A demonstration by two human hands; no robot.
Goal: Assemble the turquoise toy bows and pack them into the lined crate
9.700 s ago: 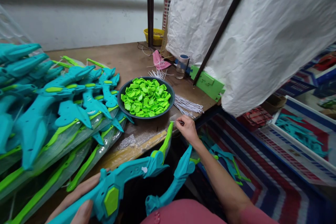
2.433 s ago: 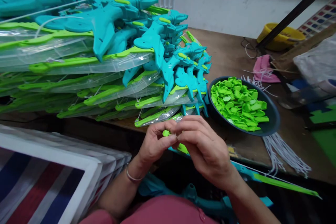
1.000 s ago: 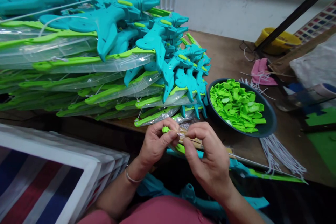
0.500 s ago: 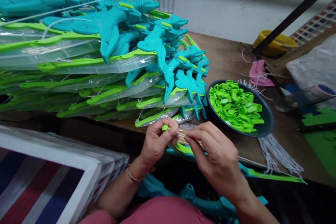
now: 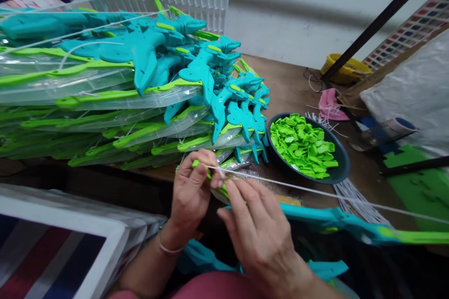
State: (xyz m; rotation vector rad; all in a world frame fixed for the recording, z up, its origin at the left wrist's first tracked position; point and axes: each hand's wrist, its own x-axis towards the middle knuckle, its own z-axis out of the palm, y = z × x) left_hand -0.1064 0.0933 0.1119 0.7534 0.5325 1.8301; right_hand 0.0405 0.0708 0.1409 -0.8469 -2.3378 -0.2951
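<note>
A teal and green toy bow (image 5: 308,215) lies slantwise before me, its near limb running under my hands. My left hand (image 5: 189,196) is closed around the limb's green tip (image 5: 195,164), thumb pressed on it. From that tip a white string (image 5: 312,189) stretches taut to the right, past the picture's edge. My right hand (image 5: 261,226) is bent around the limb just right of the left hand, fingertips beside the string. Its palm side is hidden, as is part of the limb. Below, another teal toy piece (image 5: 199,254) shows near my lap.
Many finished-looking toy bows (image 5: 196,79) are stacked at the left and back. A dark bowl (image 5: 343,159) holds small green plastic parts (image 5: 303,145); white cords (image 5: 361,203) lie beside it. A white crate (image 5: 115,229) stands lower left, a yellow basin (image 5: 345,69) far right.
Both hands have moved left in view with the limb tip. The right fingers left their pinch on the string and now sit lower by the limb. The string now shows as a straight line.
</note>
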